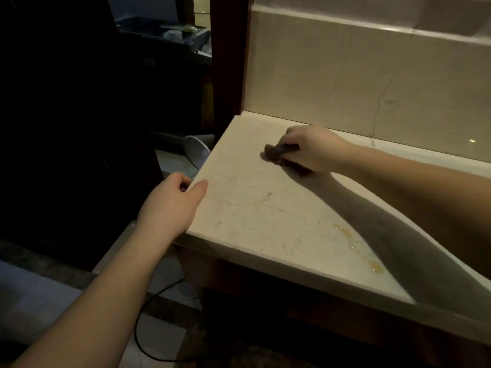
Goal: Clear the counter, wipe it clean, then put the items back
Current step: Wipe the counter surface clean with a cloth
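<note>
Cloth [279,153] under right hand [310,150] – pressed on counter [265,216].

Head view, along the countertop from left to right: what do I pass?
Left hand gripping the edge of the cream marble counter → dark crumpled wiping cloth → right hand holding that cloth → yellowish sticky spill near the front edge.
</note>
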### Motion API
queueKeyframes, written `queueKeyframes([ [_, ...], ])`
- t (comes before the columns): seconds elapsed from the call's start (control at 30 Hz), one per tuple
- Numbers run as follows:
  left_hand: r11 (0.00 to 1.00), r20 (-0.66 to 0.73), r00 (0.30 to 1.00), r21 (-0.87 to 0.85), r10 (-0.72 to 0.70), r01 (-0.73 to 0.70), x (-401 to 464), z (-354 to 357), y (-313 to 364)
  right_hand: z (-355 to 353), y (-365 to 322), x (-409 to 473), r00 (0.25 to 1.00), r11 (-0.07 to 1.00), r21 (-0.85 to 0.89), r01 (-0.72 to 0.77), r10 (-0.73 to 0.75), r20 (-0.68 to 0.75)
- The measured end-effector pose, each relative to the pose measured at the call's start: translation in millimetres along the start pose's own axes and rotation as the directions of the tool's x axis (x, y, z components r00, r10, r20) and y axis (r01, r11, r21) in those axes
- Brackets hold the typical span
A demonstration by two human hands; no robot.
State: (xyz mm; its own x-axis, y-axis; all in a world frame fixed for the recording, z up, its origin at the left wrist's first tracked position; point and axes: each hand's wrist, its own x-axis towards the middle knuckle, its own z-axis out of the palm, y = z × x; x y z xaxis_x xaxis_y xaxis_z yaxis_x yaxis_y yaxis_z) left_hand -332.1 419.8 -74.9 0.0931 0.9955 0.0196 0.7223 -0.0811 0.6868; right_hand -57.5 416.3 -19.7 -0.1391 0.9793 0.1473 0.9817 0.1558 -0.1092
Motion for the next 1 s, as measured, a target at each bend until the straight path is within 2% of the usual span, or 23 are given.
queueKeyframes([
  [0.07, 1.000, -0.007, 1.000, 0.007, 0.002, -0.002, 0, 1, -1, 3, 0, 0, 1.000, 1.000, -0.002, -0.014, 0.014, 0.003],
  [0.2, 1.000, -0.012, 1.000, 0.019, 0.010, -0.010, 0, 2, -1, -4, -50, -70, 0.960, 0.949, 0.171, 0.263, -0.275, 0.047],
  [0.27, 1.000, -0.018, 1.000, 0.023, 0.014, -0.014, 1, 2, -1, -7, -63, -91, 0.927, 0.918, 0.229, 0.325, -0.357, 0.115],
  [0.33, 1.000, -0.015, 1.000, 0.013, 0.012, -0.012, 1, 2, -1, -6, -55, -74, 0.941, 0.938, 0.165, 0.306, -0.324, 0.096],
  [0.47, 1.000, -0.005, 1.000, 0.004, 0.007, -0.007, 1, 2, -2, -3, -24, -17, 0.998, 0.998, 0.036, 0.051, -0.052, 0.034],
  [0.53, 1.000, -0.006, 1.000, 0.004, 0.004, -0.004, 1, 2, -3, 0, -29, -22, 0.996, 0.996, 0.036, 0.083, -0.084, 0.031],
  [0.6, 1.000, -0.006, 1.000, 0.004, 0.005, -0.005, 1, 3, -3, -3, -41, -52, 0.973, 0.971, 0.071, 0.228, -0.229, 0.011],
  [0.7, 1.000, -0.014, 1.000, 0.001, 0.008, -0.008, 2, 4, -4, -12, -54, -102, 0.923, 0.927, 0.149, 0.344, -0.363, 0.127],
  [0.77, 1.000, -0.013, 1.000, 0.005, 0.004, -0.004, 3, 4, -4, -16, -54, -107, 0.914, 0.923, 0.171, 0.344, -0.371, 0.166],
  [1.0, 1.000, -0.021, 1.000, 0.015, 0.003, -0.003, 1, 4, -3, -1, -76, -68, 0.945, 0.943, 0.134, 0.305, -0.317, 0.082],
])
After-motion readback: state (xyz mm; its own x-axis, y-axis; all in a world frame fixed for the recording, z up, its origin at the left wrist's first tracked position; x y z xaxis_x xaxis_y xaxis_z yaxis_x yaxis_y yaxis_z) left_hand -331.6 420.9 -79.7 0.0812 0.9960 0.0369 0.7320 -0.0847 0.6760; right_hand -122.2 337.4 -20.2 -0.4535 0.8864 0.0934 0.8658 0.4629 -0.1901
